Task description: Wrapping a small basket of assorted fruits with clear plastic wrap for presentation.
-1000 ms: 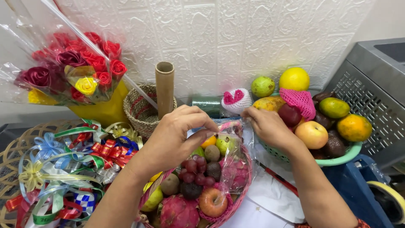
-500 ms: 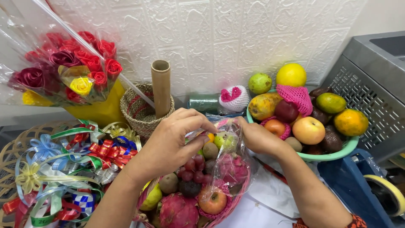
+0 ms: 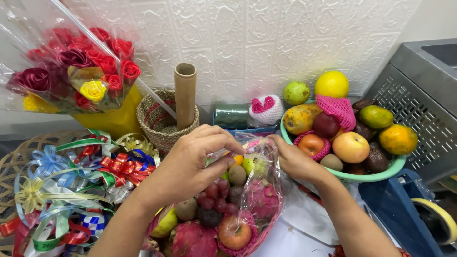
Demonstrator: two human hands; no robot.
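Head view: my left hand (image 3: 190, 162) and right hand (image 3: 293, 159), fingers pinching wrap (image 3: 266, 190) over filled fruit basket (image 3: 228, 223); top unsealed, ribbons (image 3: 71, 190) unused.

Glossy clear plastic wrap (image 3: 266, 157) covered the fruit; upper left, a matt cardboard tube (image 3: 185, 95) stood in a rough woven basket (image 3: 157, 121).

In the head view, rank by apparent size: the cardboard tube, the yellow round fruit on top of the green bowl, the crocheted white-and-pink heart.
1. cardboard tube, clearly largest.
2. yellow round fruit and crocheted heart: too alike to rank.
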